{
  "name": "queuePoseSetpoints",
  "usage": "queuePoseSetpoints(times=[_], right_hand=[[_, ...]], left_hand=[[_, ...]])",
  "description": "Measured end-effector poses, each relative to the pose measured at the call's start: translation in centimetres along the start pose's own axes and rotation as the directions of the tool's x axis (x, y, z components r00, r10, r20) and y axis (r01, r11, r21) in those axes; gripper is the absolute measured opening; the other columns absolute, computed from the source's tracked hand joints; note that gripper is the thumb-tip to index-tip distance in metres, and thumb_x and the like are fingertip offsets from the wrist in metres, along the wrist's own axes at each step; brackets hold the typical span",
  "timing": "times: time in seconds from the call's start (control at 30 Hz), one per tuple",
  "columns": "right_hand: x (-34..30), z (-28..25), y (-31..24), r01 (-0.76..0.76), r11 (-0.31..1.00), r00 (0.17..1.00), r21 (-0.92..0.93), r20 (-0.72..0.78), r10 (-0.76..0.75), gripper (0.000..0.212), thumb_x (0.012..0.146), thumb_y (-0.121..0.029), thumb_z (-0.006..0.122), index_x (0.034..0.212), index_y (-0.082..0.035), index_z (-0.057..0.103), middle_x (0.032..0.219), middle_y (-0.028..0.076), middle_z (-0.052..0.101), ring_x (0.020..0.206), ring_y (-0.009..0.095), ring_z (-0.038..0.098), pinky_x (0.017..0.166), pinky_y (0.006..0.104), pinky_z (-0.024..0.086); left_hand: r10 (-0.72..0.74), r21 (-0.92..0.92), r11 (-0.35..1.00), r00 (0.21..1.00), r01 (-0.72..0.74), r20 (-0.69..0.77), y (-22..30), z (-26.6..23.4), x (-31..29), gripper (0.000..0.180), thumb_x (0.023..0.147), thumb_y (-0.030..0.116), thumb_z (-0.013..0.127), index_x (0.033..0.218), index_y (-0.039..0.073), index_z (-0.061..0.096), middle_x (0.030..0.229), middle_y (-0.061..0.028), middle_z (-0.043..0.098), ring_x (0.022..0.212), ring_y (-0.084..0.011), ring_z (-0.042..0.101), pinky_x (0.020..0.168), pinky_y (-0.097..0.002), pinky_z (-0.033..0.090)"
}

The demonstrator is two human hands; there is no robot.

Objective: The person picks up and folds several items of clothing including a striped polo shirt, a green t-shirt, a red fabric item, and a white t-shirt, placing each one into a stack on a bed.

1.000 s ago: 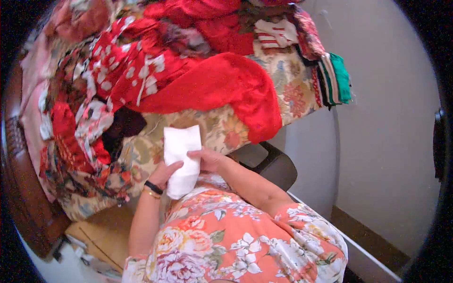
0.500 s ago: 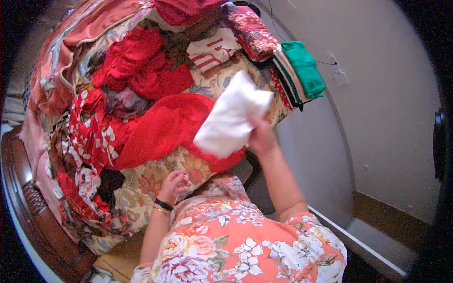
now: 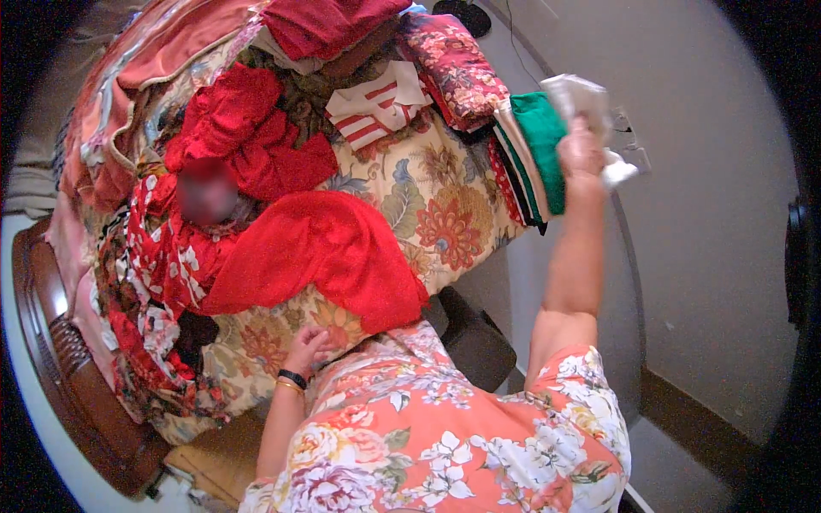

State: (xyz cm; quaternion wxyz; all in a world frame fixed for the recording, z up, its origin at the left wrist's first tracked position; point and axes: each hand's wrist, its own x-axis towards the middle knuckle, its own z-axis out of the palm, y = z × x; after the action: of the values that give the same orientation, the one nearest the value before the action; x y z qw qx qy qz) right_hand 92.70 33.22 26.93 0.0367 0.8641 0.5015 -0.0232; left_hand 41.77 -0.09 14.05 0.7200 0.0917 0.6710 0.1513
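Note:
My right hand [image 3: 581, 152] reaches out to the far right, closed on a white folded cloth [image 3: 575, 92]. The cloth hangs over the right side of a stack of folded clothes topped by a green cloth [image 3: 539, 137]; whether it touches the stack I cannot tell. My left hand [image 3: 310, 349] rests near the bed's front edge, by my body, fingers loosely apart and nothing in them. Just beyond it a large red cloth [image 3: 316, 248] lies spread over the floral bedspread [image 3: 453, 184].
A folded red-and-white striped garment [image 3: 374, 111] and a folded floral bundle [image 3: 451, 70] lie at the back. Heaped red clothes [image 3: 227, 120] cover the left side, beside a dark wooden bed frame [image 3: 64, 359]. A grey wall [image 3: 701, 214] stands on the right.
My right hand has carried the white cloth from above the red cloth out to the right, beside the green-topped stack. My left hand has barely moved.

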Motion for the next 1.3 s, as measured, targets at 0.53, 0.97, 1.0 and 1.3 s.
queuePoseSetpoints(times=[0.53, 0.97, 1.0, 1.3], right_hand=[[0.1, 3.6, 4.9, 0.157, 0.98, 0.947, -0.121, -0.262, -0.184, 0.056, 0.09, -0.051, 0.048, 0.13, -0.012, 0.051, 0.134, 0.018, 0.048, 0.12, 0.038, 0.047, 0.1, 0.0453, 0.038], [-4.3, 7.2, 8.3, 0.316, 0.934, 0.85, -0.169, -0.387, -0.358, 0.051, 0.079, -0.027, 0.067, 0.126, -0.016, 0.054, 0.107, 0.01, 0.056, 0.104, 0.03, 0.053, 0.089, 0.0452, 0.045], [-4.2, 7.2, 8.4, 0.298, 0.938, 0.877, -0.175, -0.339, -0.342, 0.049, 0.079, -0.023, 0.066, 0.126, -0.016, 0.054, 0.104, 0.009, 0.055, 0.101, 0.03, 0.053, 0.087, 0.0457, 0.046], [-5.4, 2.7, 5.9, 0.376, 0.907, 0.887, -0.192, -0.21, -0.412, 0.039, 0.077, -0.015, 0.067, 0.116, -0.015, 0.065, 0.093, 0.011, 0.057, 0.09, 0.03, 0.059, 0.079, 0.0408, 0.051]], left_hand=[[0.046, 0.162, 0.986, 0.999, -0.05, 0.029, -0.3, 1.2, 1.0, 0.034, 0.086, 0.029, 0.069, 0.11, 0.008, 0.056, 0.107, -0.004, 0.061, 0.093, -0.0166, 0.065, 0.063, -0.0265, 0.052], [0.146, 0.385, 0.911, 0.988, -0.151, 0.042, -1.5, 1.4, 0.4, 0.034, 0.085, 0.033, 0.068, 0.107, 0.01, 0.057, 0.1, -0.0031, 0.061, 0.085, -0.0123, 0.06, 0.063, -0.0264, 0.048], [0.146, 0.383, 0.912, 0.988, -0.151, 0.041, -2.2, 1.0, 1.0, 0.034, 0.085, 0.033, 0.068, 0.107, 0.01, 0.057, 0.1, -0.0031, 0.061, 0.085, -0.0123, 0.06, 0.063, -0.0264, 0.048], [0.236, 0.383, 0.894, 0.971, -0.232, 0.036, -4.7, -0.1, 2.9, 0.04, 0.082, 0.038, 0.071, 0.103, 0.007, 0.059, 0.085, -0.0021, 0.059, 0.078, -0.0124, 0.056, 0.064, -0.0276, 0.047]])
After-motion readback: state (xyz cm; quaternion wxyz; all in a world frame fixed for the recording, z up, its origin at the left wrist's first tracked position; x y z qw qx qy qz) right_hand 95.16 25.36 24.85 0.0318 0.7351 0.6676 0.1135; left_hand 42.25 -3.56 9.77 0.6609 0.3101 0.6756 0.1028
